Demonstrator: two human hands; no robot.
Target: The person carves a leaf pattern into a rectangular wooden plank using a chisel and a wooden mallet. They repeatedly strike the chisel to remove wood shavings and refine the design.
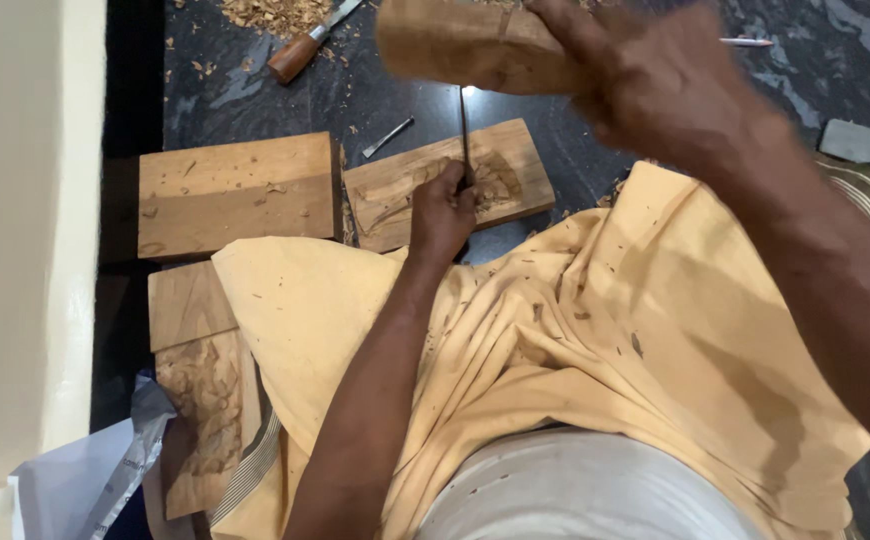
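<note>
Your left hand [442, 210] gripped the chisel [464, 130] upright on the carved plank [515, 165]; your right hand [655, 90] clamped the mallet [465, 45] above.

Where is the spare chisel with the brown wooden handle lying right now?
In the head view, the spare chisel lies on the dark floor at the top, left of the mallet in the right hand, beside a pile of wood shavings.

four wood blocks [238, 194], three chisels [464, 130], one mallet [475, 45]
</note>
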